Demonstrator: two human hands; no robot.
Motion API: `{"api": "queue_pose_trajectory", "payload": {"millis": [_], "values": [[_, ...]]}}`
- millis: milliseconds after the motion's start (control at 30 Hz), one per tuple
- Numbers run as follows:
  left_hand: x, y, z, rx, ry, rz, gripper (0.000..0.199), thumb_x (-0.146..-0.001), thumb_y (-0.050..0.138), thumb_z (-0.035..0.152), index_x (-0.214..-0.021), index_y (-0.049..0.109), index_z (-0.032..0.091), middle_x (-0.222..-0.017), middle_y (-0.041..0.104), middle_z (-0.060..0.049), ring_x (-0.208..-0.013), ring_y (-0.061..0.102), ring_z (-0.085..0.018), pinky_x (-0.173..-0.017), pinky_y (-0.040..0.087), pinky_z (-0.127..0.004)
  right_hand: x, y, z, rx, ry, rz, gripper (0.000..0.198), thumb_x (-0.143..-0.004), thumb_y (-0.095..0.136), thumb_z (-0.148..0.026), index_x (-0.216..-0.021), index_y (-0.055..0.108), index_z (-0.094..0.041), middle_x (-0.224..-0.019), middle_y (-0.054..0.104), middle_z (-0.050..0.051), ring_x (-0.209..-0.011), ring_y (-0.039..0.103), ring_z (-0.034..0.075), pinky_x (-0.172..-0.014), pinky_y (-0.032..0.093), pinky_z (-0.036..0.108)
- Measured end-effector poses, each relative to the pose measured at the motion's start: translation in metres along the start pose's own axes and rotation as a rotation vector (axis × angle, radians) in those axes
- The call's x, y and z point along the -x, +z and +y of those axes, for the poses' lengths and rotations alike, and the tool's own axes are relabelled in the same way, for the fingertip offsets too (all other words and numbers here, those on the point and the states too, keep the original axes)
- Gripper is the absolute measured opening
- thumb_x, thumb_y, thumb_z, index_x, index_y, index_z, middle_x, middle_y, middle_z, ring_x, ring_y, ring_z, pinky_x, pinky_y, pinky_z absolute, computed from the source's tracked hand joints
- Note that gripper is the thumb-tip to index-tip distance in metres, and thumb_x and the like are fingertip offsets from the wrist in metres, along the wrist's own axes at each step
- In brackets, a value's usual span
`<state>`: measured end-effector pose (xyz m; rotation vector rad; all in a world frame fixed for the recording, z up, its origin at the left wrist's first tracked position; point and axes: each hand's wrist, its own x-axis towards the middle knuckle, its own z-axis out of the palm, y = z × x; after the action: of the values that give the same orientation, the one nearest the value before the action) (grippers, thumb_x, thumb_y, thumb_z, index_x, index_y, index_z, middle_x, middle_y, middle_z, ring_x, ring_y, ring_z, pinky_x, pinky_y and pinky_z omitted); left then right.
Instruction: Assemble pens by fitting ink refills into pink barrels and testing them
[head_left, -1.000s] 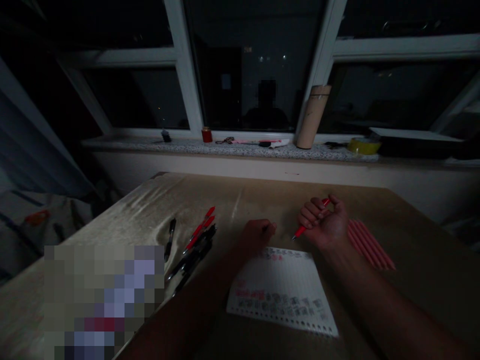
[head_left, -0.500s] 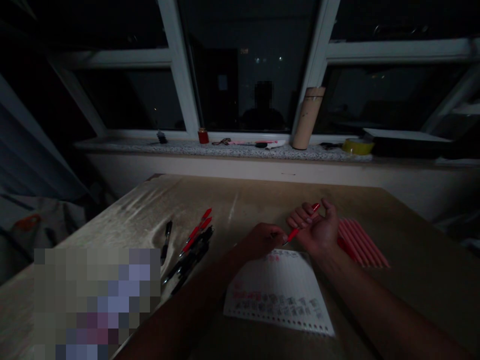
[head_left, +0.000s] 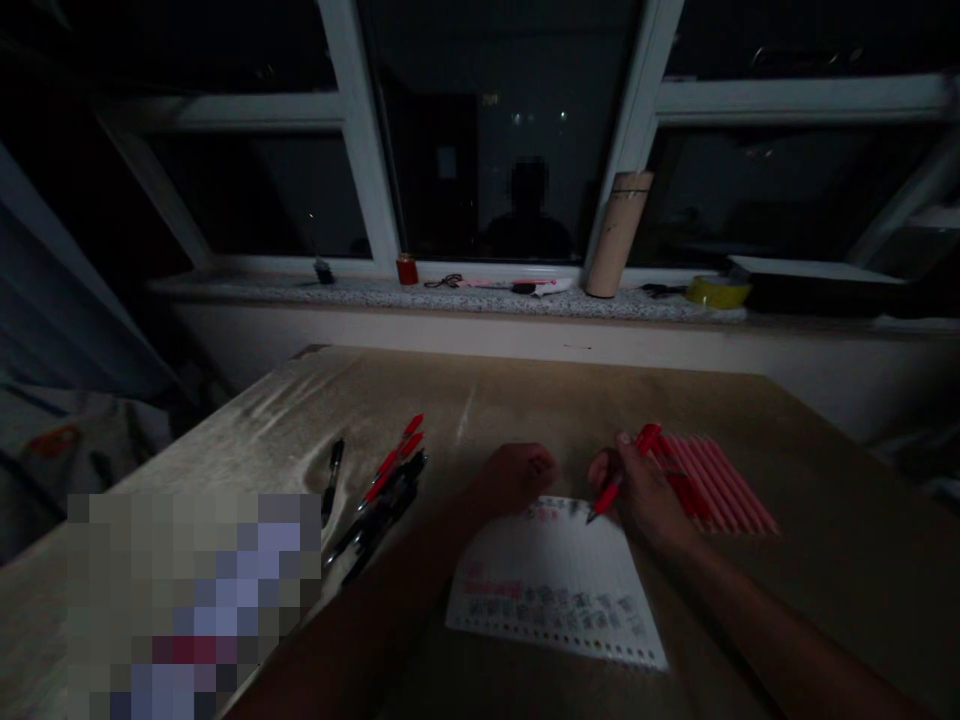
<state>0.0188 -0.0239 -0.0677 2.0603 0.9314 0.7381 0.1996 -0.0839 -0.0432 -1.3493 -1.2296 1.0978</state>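
My right hand (head_left: 649,495) is closed round a red pen (head_left: 606,498). The pen slants with its dark tip pointing down at the top right edge of a lined sheet of paper (head_left: 555,570). Red and black handwriting covers the sheet's top and lower rows, and punched holes run along its near edge. By the top left corner of the sheet is my left hand (head_left: 517,472), its fingers curled in; what they hold, if anything, is hidden. Just right of my right hand lies a row of pink pencils (head_left: 727,480), with red pens (head_left: 684,492) beside it.
Left of my left forearm, red pens (head_left: 411,430) and several black pens (head_left: 386,520) lie in a group. One black pen (head_left: 334,478) rests apart. On the windowsill stand a tan flask (head_left: 619,235), a red jar (head_left: 406,270) and yellow tape (head_left: 718,292).
My left hand has let go of the red pen's tip end and drawn back left. My right hand has turned from palm-up to a writing grip, bringing the tip down to the sheet.
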Motion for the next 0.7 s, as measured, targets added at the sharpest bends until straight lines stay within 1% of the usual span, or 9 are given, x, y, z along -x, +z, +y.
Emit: {"api": "queue_pose_trajectory", "payload": {"millis": [67, 133, 200, 267, 300, 367, 433, 567, 700], "values": [[0.002, -0.001, 0.001, -0.170, 0.035, -0.030, 0.020, -0.077, 0.053, 0.029, -0.082, 0.065, 0.014, -0.071, 0.062, -0.001, -0.063, 0.053, -0.010, -0.060, 0.038, -0.020, 0.002, -0.001, 0.001, -0.009, -0.007, -0.046, 0.064, -0.082, 0.024, -0.069, -0.061, 0.056, -0.017, -0.037, 0.047, 0.000, -0.032, 0.040, 0.011, -0.037, 0.030, 0.023], [0.002, -0.002, 0.003, -0.305, 0.064, -0.066, 0.019, -0.077, 0.054, 0.029, -0.082, 0.065, 0.015, -0.073, 0.063, -0.001, -0.064, 0.054, -0.011, -0.061, 0.038, -0.021, 0.003, 0.000, 0.004, 0.008, -0.008, -0.095, 0.055, -0.078, 0.039, -0.068, -0.063, 0.055, -0.017, -0.039, 0.050, -0.001, -0.033, 0.040, 0.010, -0.037, 0.030, 0.023], [0.003, -0.002, 0.005, -0.400, 0.077, -0.093, 0.020, -0.077, 0.055, 0.032, -0.081, 0.066, 0.017, -0.074, 0.063, -0.002, -0.065, 0.054, -0.012, -0.061, 0.038, -0.022, 0.003, 0.000, 0.010, 0.074, -0.003, -0.107, 0.043, -0.066, 0.064, -0.059, -0.062, 0.052, -0.018, -0.044, 0.051, -0.002, -0.036, 0.040, 0.009, -0.037, 0.027, 0.021], [0.002, -0.002, 0.005, -0.466, 0.093, -0.119, 0.023, -0.078, 0.055, 0.036, -0.081, 0.068, 0.017, -0.075, 0.063, -0.003, -0.066, 0.055, -0.013, -0.062, 0.038, -0.023, 0.002, 0.001, 0.019, 0.166, -0.034, -0.073, 0.038, -0.056, 0.076, -0.045, -0.059, 0.048, -0.019, -0.045, 0.048, -0.004, -0.038, 0.038, 0.008, -0.038, 0.024, 0.020], [0.002, -0.002, 0.004, -0.488, 0.104, -0.129, 0.025, -0.079, 0.054, 0.038, -0.081, 0.068, 0.017, -0.076, 0.063, -0.003, -0.067, 0.055, -0.013, -0.062, 0.038, -0.023, 0.001, 0.001, 0.023, 0.209, -0.077, -0.042, 0.037, -0.057, 0.075, -0.041, -0.057, 0.046, -0.019, -0.046, 0.047, -0.005, -0.040, 0.038, 0.007, -0.039, 0.024, 0.020], [0.002, -0.001, 0.002, -0.521, 0.137, -0.148, 0.028, -0.080, 0.052, 0.039, -0.081, 0.069, 0.018, -0.077, 0.063, -0.004, -0.069, 0.056, -0.014, -0.064, 0.038, -0.024, -0.002, 0.003, 0.030, 0.263, -0.173, -0.004, 0.033, -0.064, 0.070, -0.036, -0.056, 0.042, -0.020, -0.048, 0.043, -0.006, -0.043, 0.037, 0.008, -0.040, 0.024, 0.020], [0.002, -0.001, 0.000, -0.546, 0.166, -0.163, 0.029, -0.082, 0.049, 0.040, -0.080, 0.069, 0.018, -0.077, 0.064, -0.004, -0.071, 0.057, -0.014, -0.066, 0.039, -0.024, -0.003, 0.005, 0.034, 0.296, -0.237, -0.002, 0.030, -0.068, 0.064, -0.032, -0.055, 0.040, -0.020, -0.048, 0.039, -0.006, -0.045, 0.036, 0.008, -0.041, 0.024, 0.020], [0.001, 0.000, -0.003, -0.562, 0.192, -0.183, 0.031, -0.083, 0.048, 0.040, -0.079, 0.070, 0.018, -0.076, 0.064, -0.003, -0.072, 0.057, -0.014, -0.064, 0.037, -0.024, -0.002, 0.010, 0.031, 0.345, -0.282, -0.026, 0.027, -0.068, 0.060, -0.028, -0.054, 0.038, -0.020, -0.048, 0.036, -0.007, -0.045, 0.034, 0.008, -0.042, 0.023, 0.019], [0.001, 0.000, -0.004, -0.555, 0.188, -0.168, 0.028, -0.081, 0.051, 0.039, -0.079, 0.070, 0.019, -0.075, 0.063, -0.001, -0.070, 0.056, -0.013, -0.061, 0.036, -0.023, 0.001, 0.012, 0.026, 0.371, -0.302, -0.058, 0.026, -0.069, 0.058, -0.027, -0.055, 0.037, -0.020, -0.049, 0.035, -0.007, -0.045, 0.032, 0.007, -0.042, 0.022, 0.020]]}}
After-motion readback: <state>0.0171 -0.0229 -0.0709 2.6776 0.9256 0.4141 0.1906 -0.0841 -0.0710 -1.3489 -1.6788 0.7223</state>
